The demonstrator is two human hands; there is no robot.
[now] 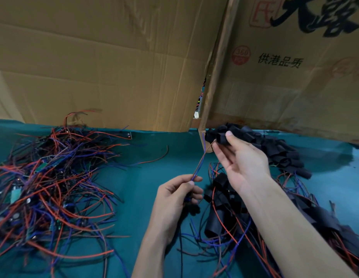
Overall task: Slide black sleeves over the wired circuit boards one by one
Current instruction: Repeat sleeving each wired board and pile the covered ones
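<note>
Now we've got the right hand (240, 157) pinching a black sleeve (222, 138) at upper centre-right, mouth toward the wires. The left hand (178, 195), lower centre, pinches a blue-and-red wire pair (198, 167) that runs up toward that sleeve. We judge threading comes next, wire axis aimed at the mouth. No circuit board shows in the hand.

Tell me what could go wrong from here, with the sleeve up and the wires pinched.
1. The thin red and blue wire ends held by the left hand may splay and miss the small black tube sleeve pinched in the right hand.
2. Loose red and blue wires from the finished sleeved pile below could snag the hands.
</note>
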